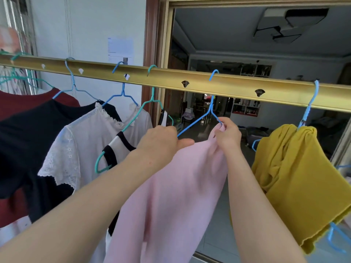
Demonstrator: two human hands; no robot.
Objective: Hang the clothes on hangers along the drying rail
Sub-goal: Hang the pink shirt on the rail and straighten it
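Overhead, gold rail (106,72) crosses dim doorway (165,35); hanger (210,109) touches pink top (180,186)

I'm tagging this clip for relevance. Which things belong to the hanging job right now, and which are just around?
In the job:
- pink garment, gripped by left hand and right hand
- blue hanger being dressed
- gold rail

Just around:
- yellow garment, white lace top and black top, already hung
- paper sheet on the wall
- ceiling lamp indoors
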